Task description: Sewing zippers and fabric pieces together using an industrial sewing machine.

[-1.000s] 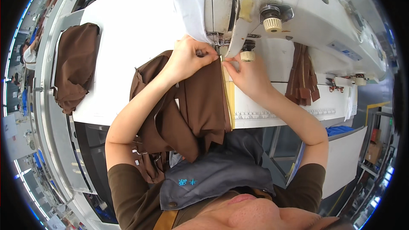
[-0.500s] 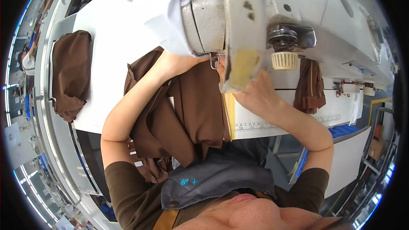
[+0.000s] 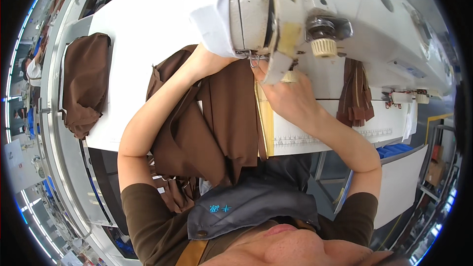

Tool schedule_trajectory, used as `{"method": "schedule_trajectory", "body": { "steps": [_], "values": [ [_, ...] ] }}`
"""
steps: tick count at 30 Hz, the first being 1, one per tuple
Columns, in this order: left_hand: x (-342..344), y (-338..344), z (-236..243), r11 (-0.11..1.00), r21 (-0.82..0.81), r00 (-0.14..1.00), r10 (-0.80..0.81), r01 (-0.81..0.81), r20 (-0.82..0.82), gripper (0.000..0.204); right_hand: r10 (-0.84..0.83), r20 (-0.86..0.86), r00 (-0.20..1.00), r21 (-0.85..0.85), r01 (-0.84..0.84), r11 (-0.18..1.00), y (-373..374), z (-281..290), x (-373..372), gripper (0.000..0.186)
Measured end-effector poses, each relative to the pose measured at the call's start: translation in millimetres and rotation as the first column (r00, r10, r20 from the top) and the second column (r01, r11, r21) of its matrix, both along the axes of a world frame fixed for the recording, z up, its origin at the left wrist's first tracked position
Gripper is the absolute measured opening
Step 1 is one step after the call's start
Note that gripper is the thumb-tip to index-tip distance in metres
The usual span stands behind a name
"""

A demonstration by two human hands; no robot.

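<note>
Brown garment (image 3: 217,118) at centre, with a yellow-gold zipper strip (image 3: 259,113) along its 3 o'clock edge. Sewing machine (image 3: 315,15) off-white, cream knob (image 3: 323,48). White table (image 3: 138,34). Second brown fabric pile (image 3: 86,83) at 9 o'clock; brown strips (image 3: 355,93) at 3 o'clock.

Left hand (image 3: 209,61) and right hand (image 3: 286,98) pressing brown fabric (image 3: 226,118) beneath sewing machine (image 3: 305,15), white table (image 3: 143,34)

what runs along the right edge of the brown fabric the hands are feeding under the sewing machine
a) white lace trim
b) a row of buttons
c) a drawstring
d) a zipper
d: a metal-toothed zipper lines the right edge of the brown fabric, running up toward the sewing machine.
</note>
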State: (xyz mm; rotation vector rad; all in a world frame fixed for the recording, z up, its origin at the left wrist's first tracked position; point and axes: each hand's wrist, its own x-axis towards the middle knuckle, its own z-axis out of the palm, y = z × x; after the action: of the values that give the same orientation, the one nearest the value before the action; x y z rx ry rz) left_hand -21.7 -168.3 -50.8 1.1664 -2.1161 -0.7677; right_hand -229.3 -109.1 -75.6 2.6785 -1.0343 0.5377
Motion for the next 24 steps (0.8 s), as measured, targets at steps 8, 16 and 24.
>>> {"method": "schedule_trajectory", "body": {
  "steps": [8, 16, 24],
  "values": [
    [13, 26, -8, 0.912, -0.409, 0.936, 0.117, 0.031, 0.333, 0.029, -0.097, 0.256, 0.962, 0.076, 0.080, 0.994, -8, 12, -17, 0.007],
    [15, 32, -5, 0.890, -0.390, 0.926, -0.084, 0.236, 0.367, 0.046, -0.316, 0.195, 0.929, 0.131, 0.294, 0.947, -31, 42, -38, 0.016],
    [-30, 182, 55, 0.971, -0.029, 0.712, -0.154, 0.237, 0.685, 0.070, 0.106, 0.234, 0.966, 0.281, -0.172, 0.944, 127, 8, -36, 0.050]
  ]
}}
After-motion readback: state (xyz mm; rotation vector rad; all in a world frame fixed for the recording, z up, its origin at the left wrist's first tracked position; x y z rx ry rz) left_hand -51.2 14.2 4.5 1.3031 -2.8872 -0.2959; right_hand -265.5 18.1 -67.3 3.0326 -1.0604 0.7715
